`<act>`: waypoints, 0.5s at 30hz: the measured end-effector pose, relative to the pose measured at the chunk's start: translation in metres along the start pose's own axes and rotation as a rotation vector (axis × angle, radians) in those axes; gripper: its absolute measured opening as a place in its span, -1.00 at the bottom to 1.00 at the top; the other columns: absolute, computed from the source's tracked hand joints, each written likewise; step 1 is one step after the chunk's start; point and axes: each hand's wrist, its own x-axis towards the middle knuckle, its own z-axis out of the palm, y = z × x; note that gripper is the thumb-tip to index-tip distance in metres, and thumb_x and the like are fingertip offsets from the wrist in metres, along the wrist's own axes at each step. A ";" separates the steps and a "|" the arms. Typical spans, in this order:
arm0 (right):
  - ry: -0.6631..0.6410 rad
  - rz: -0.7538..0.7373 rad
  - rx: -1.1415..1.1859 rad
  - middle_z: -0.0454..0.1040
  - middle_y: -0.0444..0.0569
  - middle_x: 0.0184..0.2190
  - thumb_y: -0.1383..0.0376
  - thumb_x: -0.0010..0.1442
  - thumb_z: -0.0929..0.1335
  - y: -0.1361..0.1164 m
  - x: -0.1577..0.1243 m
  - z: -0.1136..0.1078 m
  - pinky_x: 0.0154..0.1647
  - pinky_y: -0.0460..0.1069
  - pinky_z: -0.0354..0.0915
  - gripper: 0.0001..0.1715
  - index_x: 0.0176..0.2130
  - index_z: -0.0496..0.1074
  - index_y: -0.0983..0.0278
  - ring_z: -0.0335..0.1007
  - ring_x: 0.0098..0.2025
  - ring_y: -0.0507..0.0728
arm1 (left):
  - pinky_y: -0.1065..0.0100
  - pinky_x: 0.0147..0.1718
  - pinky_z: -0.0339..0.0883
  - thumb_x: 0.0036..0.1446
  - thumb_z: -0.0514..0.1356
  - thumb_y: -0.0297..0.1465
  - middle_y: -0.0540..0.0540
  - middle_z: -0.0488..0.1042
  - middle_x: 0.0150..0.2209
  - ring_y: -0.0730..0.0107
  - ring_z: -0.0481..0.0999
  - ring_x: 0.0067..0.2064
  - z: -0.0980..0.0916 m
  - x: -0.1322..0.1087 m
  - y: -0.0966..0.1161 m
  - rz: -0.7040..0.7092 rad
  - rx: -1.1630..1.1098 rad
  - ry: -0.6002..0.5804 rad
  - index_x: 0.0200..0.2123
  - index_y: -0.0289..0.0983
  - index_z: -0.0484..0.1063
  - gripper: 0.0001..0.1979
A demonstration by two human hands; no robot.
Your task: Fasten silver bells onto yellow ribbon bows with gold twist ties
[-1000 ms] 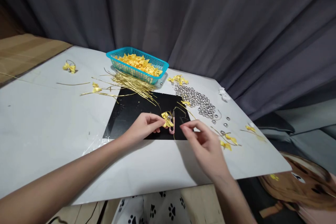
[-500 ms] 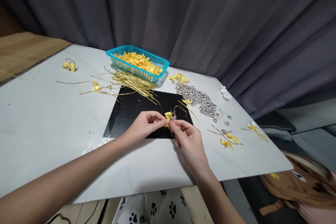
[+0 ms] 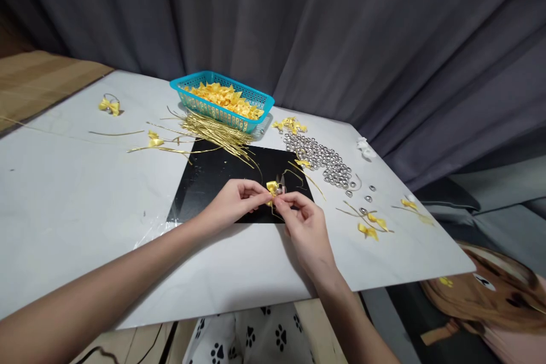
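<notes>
Over a black mat (image 3: 187, 193) my two hands meet at a small yellow ribbon bow (image 3: 272, 186). My left hand (image 3: 236, 202) pinches the bow's side between thumb and fingertips. My right hand (image 3: 305, 227) has its thumb and index finger closed at the other side of the bow, where a thin gold cord shows below the fingertips. Just behind the bow lies a small metal-tipped tool (image 3: 280, 183), partly hidden by the fingers; its kind cannot be made out. The knot area between the fingertips is covered.
A teal basket (image 3: 174, 86) of yellow bows stands at the back, gold cords (image 3: 217, 135) in front of it. Right of the mat lie silver heart-shaped beads (image 3: 319, 156) and loose bows (image 3: 367, 231). A finished-looking bow with a loop (image 3: 110, 105) sits far left. A curtain (image 3: 239, 17) hangs behind.
Both hands stay at the bow with only slight finger movement. The cord loop seen at the bow earlier looks smaller and drawn in now.
</notes>
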 end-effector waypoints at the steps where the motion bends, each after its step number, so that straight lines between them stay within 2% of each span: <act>1: 0.012 -0.019 -0.024 0.37 -0.13 -0.54 0.17 0.04 0.38 0.001 0.000 -0.001 -0.67 -0.16 0.04 -0.76 -0.42 0.40 0.33 0.18 -0.60 -0.07 | 0.47 -0.54 0.15 -0.06 0.26 -0.37 0.02 0.44 -0.56 0.57 0.27 -0.56 0.000 0.000 0.001 -0.009 0.004 0.001 -0.48 -0.33 0.49 -0.87; 10: 0.141 -0.306 -0.304 0.53 -0.02 -0.43 0.28 0.10 0.36 -0.003 -0.012 -0.017 -0.59 -0.09 0.25 -0.79 -0.24 0.49 0.31 0.29 -0.58 -0.01 | 0.47 -0.51 0.16 -0.04 0.23 -0.37 0.02 0.42 -0.55 0.57 0.27 -0.54 0.000 -0.002 0.007 -0.052 -0.018 -0.040 -0.47 -0.33 0.48 -0.87; 15: 0.078 -0.457 -0.510 0.46 -0.07 -0.51 0.35 0.15 0.30 -0.008 -0.018 -0.018 -0.59 -0.11 0.18 -0.89 -0.37 0.44 0.31 0.20 -0.61 -0.04 | 0.46 -0.50 0.17 -0.06 0.26 -0.36 0.01 0.45 -0.54 0.56 0.28 -0.53 -0.001 -0.003 0.004 -0.032 -0.042 -0.073 -0.47 -0.32 0.49 -0.88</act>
